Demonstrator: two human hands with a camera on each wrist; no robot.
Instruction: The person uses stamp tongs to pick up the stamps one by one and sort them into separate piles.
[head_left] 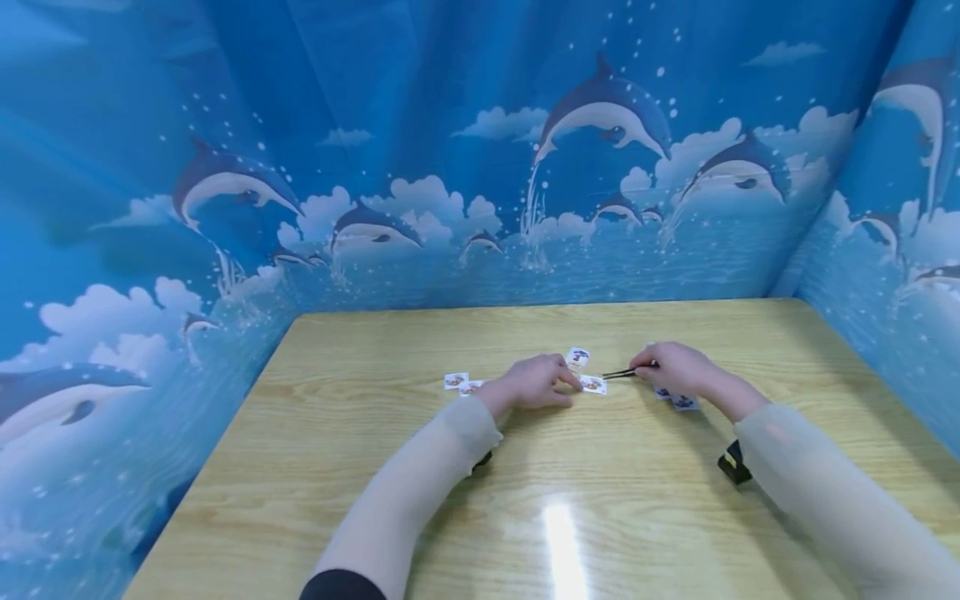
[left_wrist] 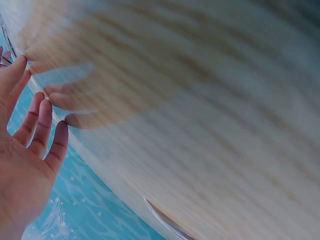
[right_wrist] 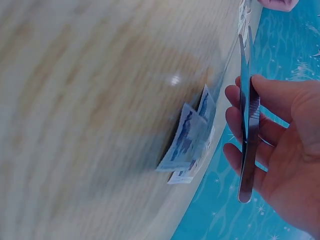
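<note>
In the head view my right hand (head_left: pixel 678 369) pinches metal tweezers (head_left: pixel 621 373), their tips pointing left at a small white picture card (head_left: pixel 595 385). The right wrist view shows the tweezers (right_wrist: pixel 248 120) between thumb and fingers, the tips slightly apart. My left hand (head_left: pixel 534 382) rests its fingertips on the table at the left end of that card. In the left wrist view the fingers of the left hand (left_wrist: pixel 32 145) are loosely bent, touching the tabletop; no held thing shows there. Just behind the card lies another picture card (head_left: pixel 577 357).
Two small cards (head_left: pixel 456 381) lie left of the left hand, partly covered by it. Below the right hand sits a small group of cards (head_left: pixel 684 402), overlapping in the right wrist view. The wooden table (head_left: pixel 360 425) meets a dolphin-print curtain (head_left: pixel 450 150) at its back and sides.
</note>
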